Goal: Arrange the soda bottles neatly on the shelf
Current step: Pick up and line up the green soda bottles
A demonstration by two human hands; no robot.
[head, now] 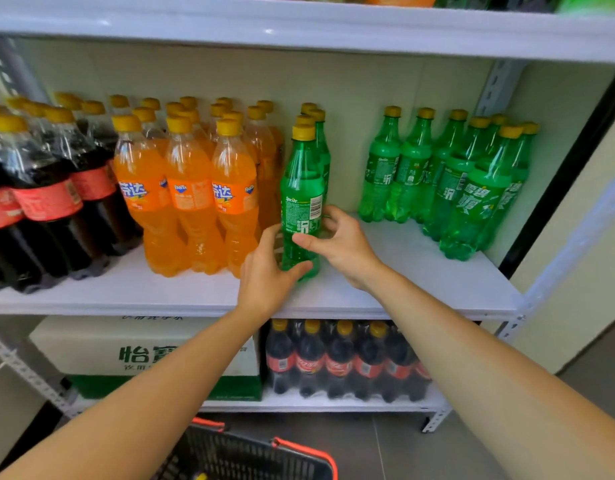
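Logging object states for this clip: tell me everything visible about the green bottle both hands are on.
The green bottle is clear green plastic with a yellow cap and a Sprite label showing a barcode. It is upright near the front of the white shelf, just right of the orange bottles, with other green bottles behind it. The left hand grips its lower body; the right hand holds it at the label.

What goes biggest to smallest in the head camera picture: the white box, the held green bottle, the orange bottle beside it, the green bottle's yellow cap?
1. white box
2. green bottle and orange bottle: they look alike, so no ranking
3. yellow cap
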